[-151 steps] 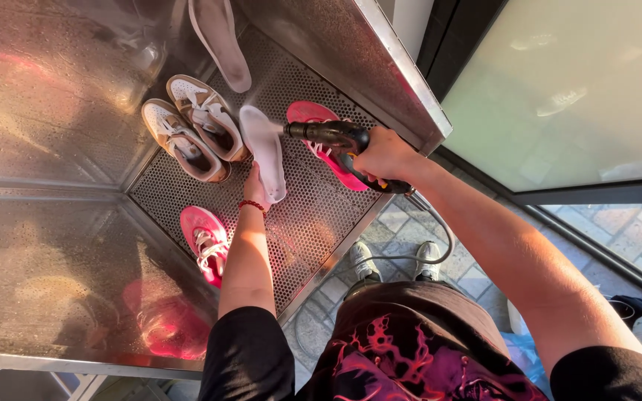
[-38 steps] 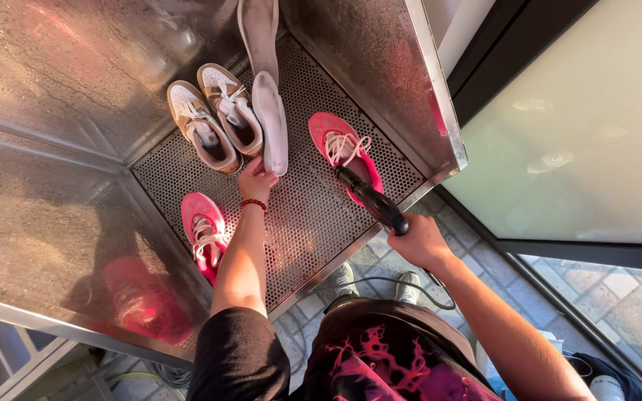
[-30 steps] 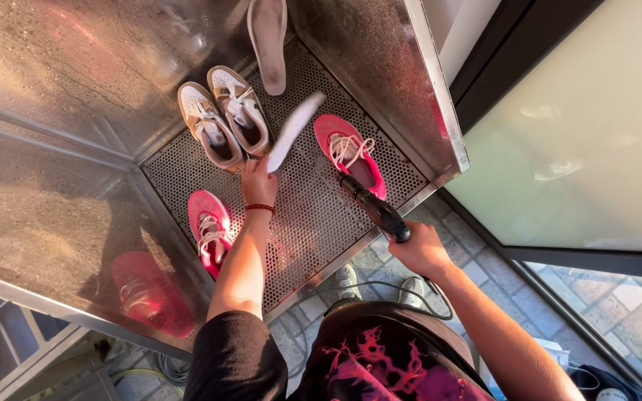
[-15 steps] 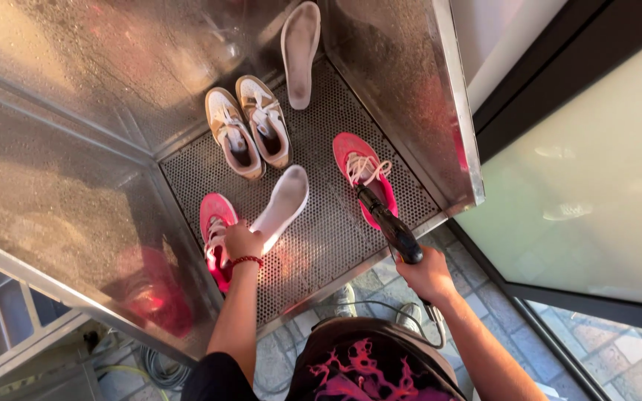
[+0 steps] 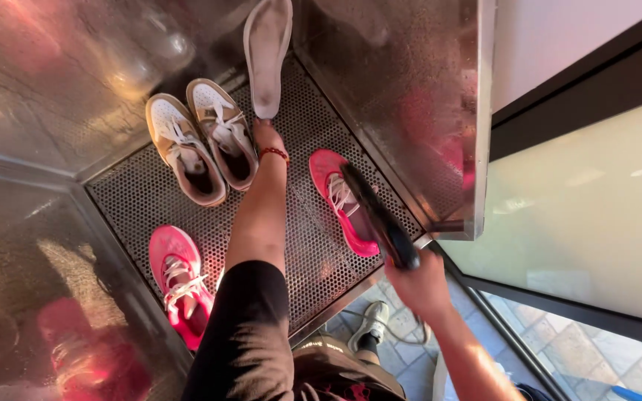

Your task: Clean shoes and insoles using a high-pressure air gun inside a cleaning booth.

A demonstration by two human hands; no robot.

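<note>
My left hand (image 5: pixel 265 135) reaches to the back of a steel wash booth and closes on the lower end of a white insole (image 5: pixel 267 52) that leans upright in the far corner. My right hand (image 5: pixel 419 286) grips a black spray gun (image 5: pixel 377 215), its nozzle pointing over a pink sneaker (image 5: pixel 342 202) on the perforated metal floor (image 5: pixel 131 199). A pair of tan and white sneakers (image 5: pixel 200 148) stands just left of my left hand. A second pink sneaker (image 5: pixel 177 281) lies at the near left. The insole I held a moment ago is out of sight.
Wet steel walls (image 5: pixel 391 74) close the booth on the left, back and right. A frosted glass panel (image 5: pixel 596 223) stands to the right. My own shoe (image 5: pixel 371 324) rests on grey paving below the booth's front edge.
My left hand has let go of the insole it held low by the near pink sneaker and stretched to the far insole. The spray gun stays lowered by the right pink sneaker.
</note>
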